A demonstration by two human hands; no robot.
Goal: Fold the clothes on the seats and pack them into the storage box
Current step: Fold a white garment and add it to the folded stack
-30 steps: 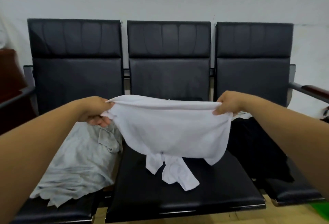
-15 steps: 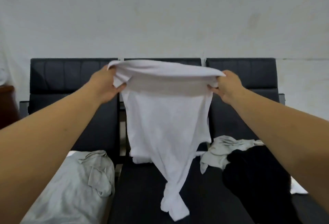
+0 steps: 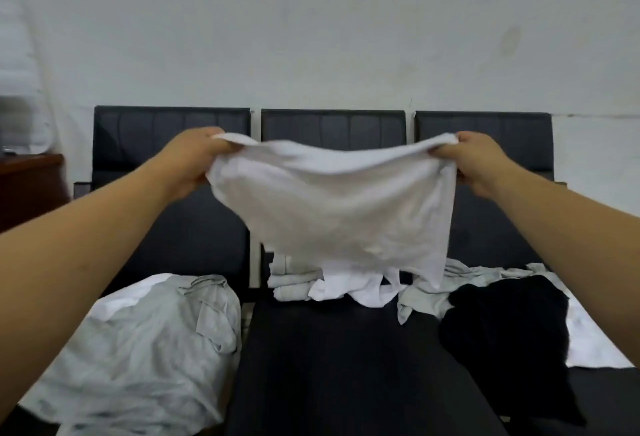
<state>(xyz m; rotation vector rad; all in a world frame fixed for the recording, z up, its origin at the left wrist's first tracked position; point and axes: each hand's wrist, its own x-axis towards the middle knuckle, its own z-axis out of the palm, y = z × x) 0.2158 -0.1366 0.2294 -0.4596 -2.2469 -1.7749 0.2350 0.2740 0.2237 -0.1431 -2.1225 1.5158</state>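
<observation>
L hand & R hand each pinch a top corner of the white garment — held up over the middle seat, lower part trailing onto it. Grey clothes on left seat, black garment at right.

Nothing readable anywhere from where I'm standing. The white shirt being held up looks plain, with no print, tag or number I can make out.
</observation>
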